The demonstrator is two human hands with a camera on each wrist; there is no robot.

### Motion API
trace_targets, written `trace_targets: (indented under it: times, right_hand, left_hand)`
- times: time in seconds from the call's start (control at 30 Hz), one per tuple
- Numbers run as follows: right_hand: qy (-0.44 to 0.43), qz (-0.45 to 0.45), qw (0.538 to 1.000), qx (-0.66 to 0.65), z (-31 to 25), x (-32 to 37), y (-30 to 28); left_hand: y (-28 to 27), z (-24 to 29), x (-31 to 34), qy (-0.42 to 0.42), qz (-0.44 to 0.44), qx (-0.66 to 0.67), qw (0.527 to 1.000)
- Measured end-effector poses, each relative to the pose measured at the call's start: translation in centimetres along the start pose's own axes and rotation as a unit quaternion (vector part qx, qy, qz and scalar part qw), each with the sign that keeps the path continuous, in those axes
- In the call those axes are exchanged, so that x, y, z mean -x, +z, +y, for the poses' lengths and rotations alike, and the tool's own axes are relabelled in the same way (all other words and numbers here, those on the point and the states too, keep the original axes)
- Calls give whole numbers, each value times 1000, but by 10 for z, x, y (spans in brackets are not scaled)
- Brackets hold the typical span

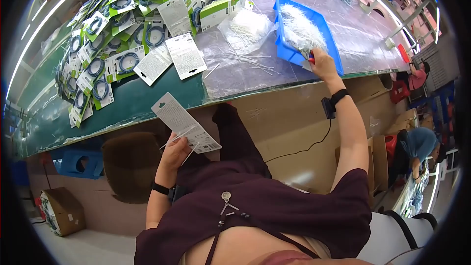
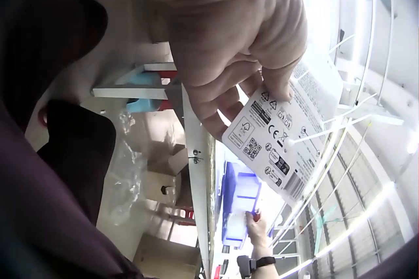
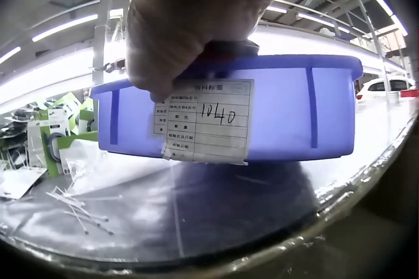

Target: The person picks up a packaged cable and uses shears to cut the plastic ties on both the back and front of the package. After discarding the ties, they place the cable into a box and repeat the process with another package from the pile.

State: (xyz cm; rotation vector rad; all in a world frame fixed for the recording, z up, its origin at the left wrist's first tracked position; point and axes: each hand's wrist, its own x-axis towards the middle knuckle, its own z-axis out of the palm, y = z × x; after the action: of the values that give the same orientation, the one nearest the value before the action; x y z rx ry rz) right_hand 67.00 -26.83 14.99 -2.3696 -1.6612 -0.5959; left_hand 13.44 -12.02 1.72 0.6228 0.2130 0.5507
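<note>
Head: left hand point(image 1: 174, 153) grips card point(image 1: 185, 123), clear of table point(image 1: 132, 100).

This is a factory packing floor; a long workbench point(image 1: 353, 24) carries a heap of identical carded cable packs point(image 1: 113, 34) and a blue bin point(image 1: 287, 51) of loose white ties point(image 1: 299, 27), the bin bearing a handwritten stock label point(image 3: 206, 119). Cardboard cartons point(image 1: 61, 210) sit on the floor beneath; another worker point(image 1: 417, 145) bends at a neighbouring bench; rows of strip lights point(image 3: 65, 30) run overhead.
</note>
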Motion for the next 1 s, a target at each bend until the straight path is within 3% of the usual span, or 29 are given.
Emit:
trace_targets:
  times: [0.07,0.17,0.33,0.47,0.53,0.7,0.77,0.9,1.0]
  right_hand:
    - [2,22,1000,-16,-6,-16,-21]
    - [45,-16,998,-49,-9,-47,-56]
    - [44,-12,991,-129,-36,-80,-58]
    - [8,-22,991,-134,-114,-115,-41]
    - [46,-6,992,-115,-160,-129,-27]
    - [55,-42,976,-207,-255,-155,-3]
    - [80,-103,962,-241,-282,-168,0]
    - [85,-116,954,-264,-319,-182,36]
    - [143,-141,924,-326,-344,-179,51]
  left_hand:
    - [-5,0,3,5,1,3,1000]
    - [-10,0,5,12,3,5,1000]
    - [-15,-2,7,18,27,8,999]
    - [-17,0,8,14,39,-19,999]
    - [-20,1,10,7,22,-20,1000]
    - [-19,7,29,32,48,-11,998]
    - [-21,10,36,39,49,-17,998]
    - [-19,20,41,63,67,-33,995]
    - [-14,26,35,90,83,-44,991]
